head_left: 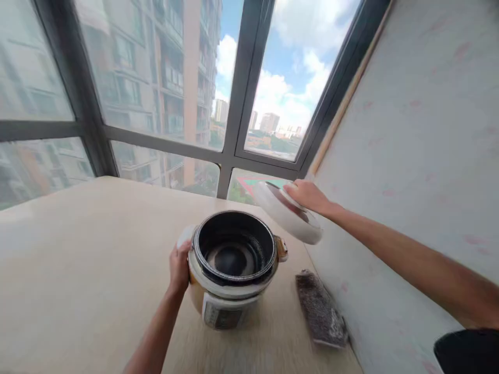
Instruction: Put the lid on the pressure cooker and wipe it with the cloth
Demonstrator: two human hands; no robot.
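An electric pressure cooker [224, 311] stands upright on the pale surface, its dark inner pot [234, 249] uncovered and showing a worn bottom. My left hand [180, 267] is closed around the side handle on the cooker's left. Up and to the right, my right hand [307, 195] grips the knob of the cooker's white lid [300, 223]. That lid is tilted in the air, apart from the cooker and slightly blurred. The fingers of my right hand are partly hidden behind the knob.
A folded dark brown cloth [322, 309] lies right of the cooker, along the patterned wall [409, 156]. Grey-framed windows [230, 114] rise behind the pale wooden surface [97, 270]. The wall closes in the right side.
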